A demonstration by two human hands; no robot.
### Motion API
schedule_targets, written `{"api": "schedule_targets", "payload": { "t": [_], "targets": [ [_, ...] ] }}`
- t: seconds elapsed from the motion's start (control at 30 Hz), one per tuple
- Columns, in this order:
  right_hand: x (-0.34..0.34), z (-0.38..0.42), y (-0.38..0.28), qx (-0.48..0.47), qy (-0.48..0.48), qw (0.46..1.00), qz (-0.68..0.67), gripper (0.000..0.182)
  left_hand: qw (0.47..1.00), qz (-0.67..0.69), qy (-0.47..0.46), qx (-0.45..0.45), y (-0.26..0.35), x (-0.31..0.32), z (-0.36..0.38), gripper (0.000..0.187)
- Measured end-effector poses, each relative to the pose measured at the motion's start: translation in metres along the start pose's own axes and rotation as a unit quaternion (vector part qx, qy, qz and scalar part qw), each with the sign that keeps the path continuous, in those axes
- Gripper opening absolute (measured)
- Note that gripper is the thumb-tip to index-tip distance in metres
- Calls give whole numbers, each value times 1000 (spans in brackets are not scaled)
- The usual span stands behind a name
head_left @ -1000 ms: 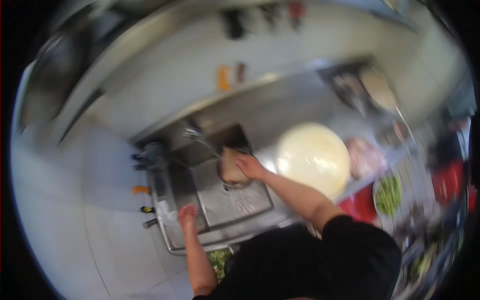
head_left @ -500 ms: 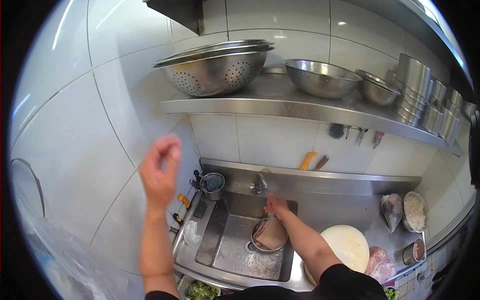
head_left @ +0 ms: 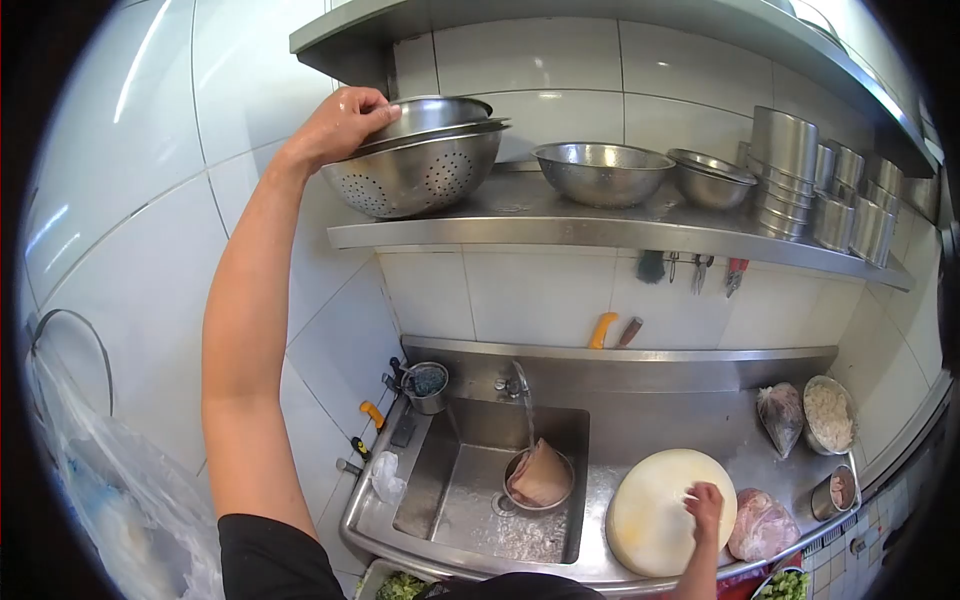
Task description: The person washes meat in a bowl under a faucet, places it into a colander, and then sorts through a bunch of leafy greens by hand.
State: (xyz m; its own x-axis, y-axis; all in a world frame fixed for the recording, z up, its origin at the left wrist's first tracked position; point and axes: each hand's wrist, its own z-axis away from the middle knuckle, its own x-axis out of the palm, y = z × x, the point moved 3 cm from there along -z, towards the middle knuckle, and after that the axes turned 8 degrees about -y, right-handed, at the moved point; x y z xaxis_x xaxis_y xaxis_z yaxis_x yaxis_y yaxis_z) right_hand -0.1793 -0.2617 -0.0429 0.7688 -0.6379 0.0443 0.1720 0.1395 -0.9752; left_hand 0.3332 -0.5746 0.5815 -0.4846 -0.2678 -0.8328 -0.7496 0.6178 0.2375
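My left hand point(head_left: 350, 122) is raised to the shelf, its fingers closed on the rim of a steel bowl point(head_left: 437, 115). That bowl sits tilted in the top of a stack of perforated colanders point(head_left: 425, 178). Over the right edge of a round, thick cutting board point(head_left: 655, 500) hovers my right hand point(head_left: 706, 508), fingers loosely apart and holding nothing I can see. A piece of meat with skin point(head_left: 541, 474) sticks up from a metal bowl point(head_left: 540, 506) in the sink point(head_left: 455, 490). Water runs from the faucet point(head_left: 518, 384) down onto it.
Above the counter, the steel shelf point(head_left: 560, 232) carries another bowl point(head_left: 604, 172) and stacked metal canisters point(head_left: 785, 160). A bagged piece of meat point(head_left: 762, 524) lies beside the board. Two knife handles point(head_left: 603, 330) stand behind the backsplash. Plastic sheeting point(head_left: 110, 480) hangs at left.
My left hand has gone up to the shelf and now grips a bowl, which stands higher in the stack. My right hand has left the meat at the faucet and moved right, over the board.
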Motion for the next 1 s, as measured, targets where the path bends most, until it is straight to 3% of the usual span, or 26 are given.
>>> {"api": "schedule_targets", "payload": {
  "t": [0.07, 0.1, 0.17, 0.23, 0.3, 0.37, 0.43, 0.47, 0.53, 0.63, 0.67, 0.77, 0.8, 0.83, 0.93, 1.0],
  "targets": [
    [-48, 20, 5, -25, 64, 997, -28, 15, 991, 37, 113, 58, -9, -6, -18, 40],
    [-65, 30, 5, -21, 99, 994, -35, 14, 991, 36, 113, 57, -12, -8, -28, 40],
    [-88, 47, 6, -53, 146, 987, -32, 13, 966, -40, 248, 61, -9, -20, -38, 42],
    [-91, 56, 6, -60, 154, 986, -34, 13, 962, -30, 270, 30, -7, -25, -40, 48],
    [-87, 64, -3, -66, 161, 984, -33, 13, 923, -80, 373, 49, 3, -30, -33, 54],
    [-62, 62, -27, -133, 102, 986, -5, 13, 918, -72, 387, 38, 14, -31, -25, 60],
    [-17, 68, -93, -203, 16, 978, 42, 13, 887, -137, 429, 99, 30, -34, -12, 61],
    [7, 67, -129, -249, -32, 966, 54, 13, 845, -164, 475, 184, 39, -37, -4, 59],
    [60, 82, -217, -380, -116, 909, 124, 12, 842, -167, 475, 194, 45, -51, 13, 54],
    [142, 122, -349, -556, -184, 766, 264, 15, 839, -169, 476, 203, 66, -70, 53, 45],
    [173, 133, -389, -629, -207, 694, 283, 16, 838, -156, 487, 188, 66, -77, 64, 44],
    [282, 139, -490, -735, -217, 579, 276, 23, 846, -109, 500, 150, 62, -94, 97, 40],
    [318, 148, -519, -724, -207, 599, 273, 27, 831, -90, 522, 168, 63, -99, 109, 45],
    [356, 147, -545, -754, -222, 562, 259, 37, 814, -72, 545, 187, 65, -103, 120, 50],
    [455, 140, -581, -720, -261, 566, 304, 49, 789, -60, 581, 188, 66, -101, 146, 47],
    [494, 143, -574, -545, -269, 627, 488, 56, 780, -54, 595, 186, 57, -103, 164, 46]
  ]
}}
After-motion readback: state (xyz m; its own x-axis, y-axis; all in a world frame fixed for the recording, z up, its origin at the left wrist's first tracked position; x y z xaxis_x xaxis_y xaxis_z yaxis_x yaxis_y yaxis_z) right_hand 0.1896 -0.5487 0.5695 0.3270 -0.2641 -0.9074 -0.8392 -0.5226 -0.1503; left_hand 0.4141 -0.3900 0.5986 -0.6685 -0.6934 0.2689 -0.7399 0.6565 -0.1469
